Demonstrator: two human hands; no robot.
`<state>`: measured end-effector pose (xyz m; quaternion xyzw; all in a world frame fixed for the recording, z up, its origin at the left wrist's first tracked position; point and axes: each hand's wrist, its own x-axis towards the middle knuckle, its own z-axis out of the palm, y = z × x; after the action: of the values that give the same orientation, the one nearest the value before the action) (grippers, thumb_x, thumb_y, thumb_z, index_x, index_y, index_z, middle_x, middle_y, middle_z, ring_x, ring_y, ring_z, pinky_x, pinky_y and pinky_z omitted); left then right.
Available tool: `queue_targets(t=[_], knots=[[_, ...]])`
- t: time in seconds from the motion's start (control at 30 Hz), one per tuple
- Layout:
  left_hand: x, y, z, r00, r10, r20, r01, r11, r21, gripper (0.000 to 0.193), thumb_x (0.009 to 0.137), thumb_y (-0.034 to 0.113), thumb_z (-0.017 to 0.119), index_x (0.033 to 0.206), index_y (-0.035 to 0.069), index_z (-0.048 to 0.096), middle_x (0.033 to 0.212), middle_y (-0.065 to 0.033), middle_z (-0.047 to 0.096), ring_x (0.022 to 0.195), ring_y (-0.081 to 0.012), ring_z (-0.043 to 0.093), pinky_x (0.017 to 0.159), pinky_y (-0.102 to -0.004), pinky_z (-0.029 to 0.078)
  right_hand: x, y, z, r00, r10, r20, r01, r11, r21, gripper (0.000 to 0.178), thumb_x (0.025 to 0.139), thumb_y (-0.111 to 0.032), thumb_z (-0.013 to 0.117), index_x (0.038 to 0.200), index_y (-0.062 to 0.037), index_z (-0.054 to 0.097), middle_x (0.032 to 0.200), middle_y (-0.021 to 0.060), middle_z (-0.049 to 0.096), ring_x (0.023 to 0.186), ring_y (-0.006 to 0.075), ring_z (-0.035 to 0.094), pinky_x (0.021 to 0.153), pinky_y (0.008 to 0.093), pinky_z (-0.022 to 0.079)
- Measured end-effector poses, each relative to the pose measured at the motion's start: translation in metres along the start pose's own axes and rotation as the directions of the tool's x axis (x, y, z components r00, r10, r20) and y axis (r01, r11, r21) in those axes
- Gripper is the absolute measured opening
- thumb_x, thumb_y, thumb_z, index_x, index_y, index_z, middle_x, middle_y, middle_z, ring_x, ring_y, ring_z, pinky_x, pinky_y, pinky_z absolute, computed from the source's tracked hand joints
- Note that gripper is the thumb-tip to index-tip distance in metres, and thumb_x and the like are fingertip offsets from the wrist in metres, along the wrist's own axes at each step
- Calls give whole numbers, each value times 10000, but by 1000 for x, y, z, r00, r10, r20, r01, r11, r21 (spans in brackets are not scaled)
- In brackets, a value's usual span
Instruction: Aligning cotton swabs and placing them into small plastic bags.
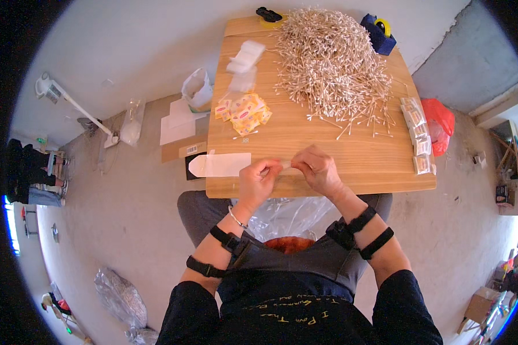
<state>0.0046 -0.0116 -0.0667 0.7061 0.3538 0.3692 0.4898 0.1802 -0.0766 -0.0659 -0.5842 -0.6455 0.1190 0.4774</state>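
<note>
Your hands meet over the near edge of the wooden counter (351, 167), fingertips pinched together on a small clear packet (286, 165) that is held between them just above the wood. Your left hand (258, 179) grips one end of it and your right hand (317, 169) the other, both closed on it; what is inside the packet is too small to tell. Just to the left of your left hand, at the near left corner, lies a flat white sleeve (221, 164) with one end cut to a point. Further in on the left side sits a small heap of yellow sachets (244, 111), with loose white pads (246, 56) beyond it towards the far left corner. A big pile of cotton swabs (331, 60) covers the far middle and right of the counter. A row of filled packets (418, 133) runs along the right edge. A clear plastic bag (288, 214) rests on your lap below the counter's near edge.
</note>
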Motion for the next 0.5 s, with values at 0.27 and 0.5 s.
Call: queue_targets(t=[0.27,0.5], knots=[[2,-6,2,996,87,4,-86,987,135,101,826,83,673,865,-10,671,895,-143,705,795,-194,688,728,-281,538,-2,2,4,1000,27,-15,-26,999,26,37,759,-24,658,756,-41,625,751,105,628,741,309,598,659,385,492],[17,-4,-1,997,-69,41,69,997,19,140,833,102,675,841,-37,661,841,-112,707,750,-130,668,693,-269,529,9,9,7,978,207,39,-210,967,142,45,757,-31,676,746,-22,634,741,105,625,713,261,597,642,343,474]])
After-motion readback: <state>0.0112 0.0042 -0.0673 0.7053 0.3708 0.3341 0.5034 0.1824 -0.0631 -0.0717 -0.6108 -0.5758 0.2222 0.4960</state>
